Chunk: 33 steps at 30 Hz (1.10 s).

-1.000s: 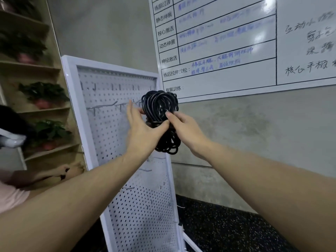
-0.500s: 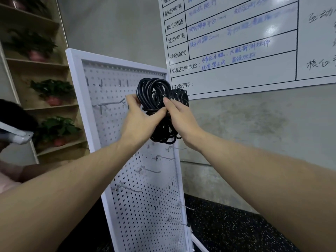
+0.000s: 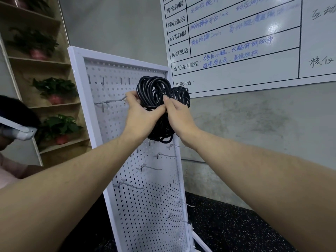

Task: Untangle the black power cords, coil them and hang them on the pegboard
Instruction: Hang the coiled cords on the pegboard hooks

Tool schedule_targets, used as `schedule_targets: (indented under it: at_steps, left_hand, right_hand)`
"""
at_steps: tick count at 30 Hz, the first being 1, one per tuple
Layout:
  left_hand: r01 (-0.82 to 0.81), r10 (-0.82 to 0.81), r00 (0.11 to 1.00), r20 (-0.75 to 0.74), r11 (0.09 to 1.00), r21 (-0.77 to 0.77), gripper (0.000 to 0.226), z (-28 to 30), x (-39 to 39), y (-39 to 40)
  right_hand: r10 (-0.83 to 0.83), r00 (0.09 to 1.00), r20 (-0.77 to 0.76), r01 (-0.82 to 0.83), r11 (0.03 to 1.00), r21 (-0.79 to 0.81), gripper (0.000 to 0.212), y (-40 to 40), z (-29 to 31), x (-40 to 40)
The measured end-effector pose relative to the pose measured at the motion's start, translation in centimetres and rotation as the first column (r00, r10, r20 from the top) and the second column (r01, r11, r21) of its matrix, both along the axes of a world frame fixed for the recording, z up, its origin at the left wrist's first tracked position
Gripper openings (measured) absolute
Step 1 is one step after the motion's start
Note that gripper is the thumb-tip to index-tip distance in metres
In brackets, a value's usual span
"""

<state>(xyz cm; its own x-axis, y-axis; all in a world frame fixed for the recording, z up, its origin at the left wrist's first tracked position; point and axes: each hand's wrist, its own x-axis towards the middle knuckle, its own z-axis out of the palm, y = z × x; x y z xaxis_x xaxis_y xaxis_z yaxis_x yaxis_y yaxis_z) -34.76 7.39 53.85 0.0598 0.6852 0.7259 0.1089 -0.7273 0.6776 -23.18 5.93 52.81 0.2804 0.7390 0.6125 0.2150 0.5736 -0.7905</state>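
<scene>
Head view: both hands (image 3: pixel 140 115) grip coiled cords (image 3: pixel 154 91).

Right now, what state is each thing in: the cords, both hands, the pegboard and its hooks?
Black power cords: coiled in a bundle, held up in front of the pegboard, not visibly on a hook.
Left hand: grip closed on the bundle's left side.
Right hand: grip closed on the bundle's right side.
Pegboard: standing, tilted in this view.
Upper hook: bare.
Lower hooks: bare.

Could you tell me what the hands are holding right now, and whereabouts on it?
Both the left hand and right hand grip the coiled black cord around its middle.
</scene>
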Motion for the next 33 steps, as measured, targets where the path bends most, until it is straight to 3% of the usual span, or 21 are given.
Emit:
schedule_targets:
  at_steps: [8, 12, 15, 19, 23, 28, 33]
  left_hand:
    - [-0.013, 0.017, 0.997, 0.080, 0.999, -0.043, 0.062, -0.4, -0.4, 0.5]
    - [-0.067, 0.070, 0.996, 0.058, 0.996, -0.059, 0.060, -2.0, -0.7, 0.5]
    - [-0.059, 0.064, 0.997, 0.054, 0.995, -0.083, 0.071, -2.9, -1.2, 0.4]
    - [-0.141, 0.137, 0.989, -0.055, 0.986, -0.088, 0.086, -4.4, -1.3, -1.3]
    - [-0.237, 0.241, 0.944, -0.224, 0.970, 0.045, 0.096, -7.6, -0.9, -4.3]
    - [-0.062, 0.092, 0.915, -0.394, 0.994, 0.089, 0.074, -13.9, 0.7, -7.4]
    - [0.116, -0.200, 0.813, -0.547, 0.976, -0.185, 0.042, -22.1, 3.0, -6.6]
  right_hand:
    - [0.077, 0.995, 0.057, -0.066, 0.981, -0.184, 0.047, 0.9, 0.4, -0.3]
    - [0.158, 0.987, 0.009, -0.148, 0.939, -0.310, 0.051, 1.3, -0.5, -0.7]
    - [0.191, 0.981, -0.013, -0.184, 0.923, -0.337, 0.047, 0.9, -1.1, -0.4]
    - [0.145, 0.989, -0.001, -0.137, 0.933, -0.333, 0.045, -1.3, -2.4, 1.4]
    - [0.045, 0.997, 0.058, -0.021, 0.934, -0.357, 0.039, -4.2, -6.0, 4.5]
    - [-0.021, 0.993, 0.116, 0.079, 0.852, -0.517, 0.032, -7.1, -12.4, 8.4]
    - [-0.011, 0.987, 0.159, 0.119, 0.718, -0.686, 0.021, -8.6, -20.9, 11.5]
